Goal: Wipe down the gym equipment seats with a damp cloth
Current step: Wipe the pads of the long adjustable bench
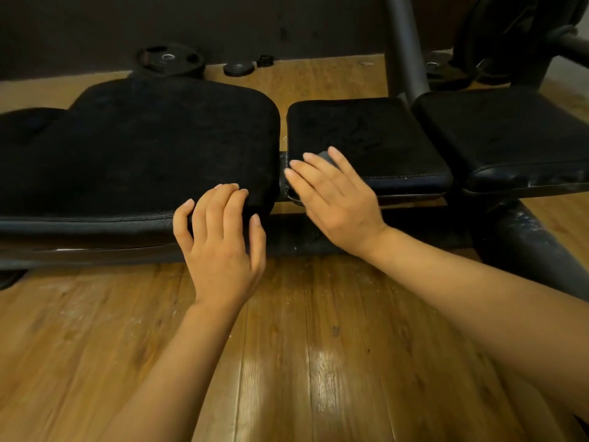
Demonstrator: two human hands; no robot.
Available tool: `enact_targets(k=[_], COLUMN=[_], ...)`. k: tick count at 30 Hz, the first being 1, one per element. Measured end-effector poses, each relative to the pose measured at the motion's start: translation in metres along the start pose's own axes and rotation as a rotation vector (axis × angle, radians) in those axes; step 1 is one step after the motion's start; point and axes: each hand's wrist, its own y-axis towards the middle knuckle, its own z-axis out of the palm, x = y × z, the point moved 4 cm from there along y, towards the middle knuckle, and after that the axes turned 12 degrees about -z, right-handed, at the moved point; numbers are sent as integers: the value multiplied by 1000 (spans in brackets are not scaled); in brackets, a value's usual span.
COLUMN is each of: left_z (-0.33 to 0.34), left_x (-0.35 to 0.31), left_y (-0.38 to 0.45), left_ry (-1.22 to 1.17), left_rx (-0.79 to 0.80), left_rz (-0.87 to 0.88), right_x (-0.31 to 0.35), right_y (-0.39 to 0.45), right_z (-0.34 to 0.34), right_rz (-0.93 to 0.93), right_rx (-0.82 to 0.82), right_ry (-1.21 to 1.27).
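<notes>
A long black padded bench pad [143, 141] lies across the left. A smaller black seat pad [376, 135] sits right of it, with a narrow gap between them. My left hand [223, 244] rests on the long pad's front right corner, fingers curled over its edge and holding nothing loose. My right hand [331, 199] lies flat on the small seat's front left corner, pressing down a dark grey cloth [324, 155]. Only a small bit of the cloth shows between the fingers.
Another black pad [510, 135] stands at the right. A metal upright [406, 46] rises behind the seats. Weight plates [170, 59] lie on the wooden floor [287, 346] at the back. A thick frame tube [526, 244] runs down at the right.
</notes>
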Motion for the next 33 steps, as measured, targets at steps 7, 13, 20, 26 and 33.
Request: enact_targets(k=[7,13,20,26,33], left_z=[0,0,1,1,3], left_x=[-1,0,-2,-2,-3], left_y=[-1,-1,-1,-2,-2], left_ry=[-4,0,8,16,38], left_rx=[24,27,-6,-3,-1], left_rz=[-23,-17,-39,-16,-21], right_x=[-24,-81,-70,-23,40], right_y=[-23,-103,-107,-70,-1], right_z=[-18,-52,-40,-5,39], right_rz=[-146,-104,176,262,112], right_rx=[37,94,-4,-92,-26], right_ry=[-13,-140,-156,-236,-245])
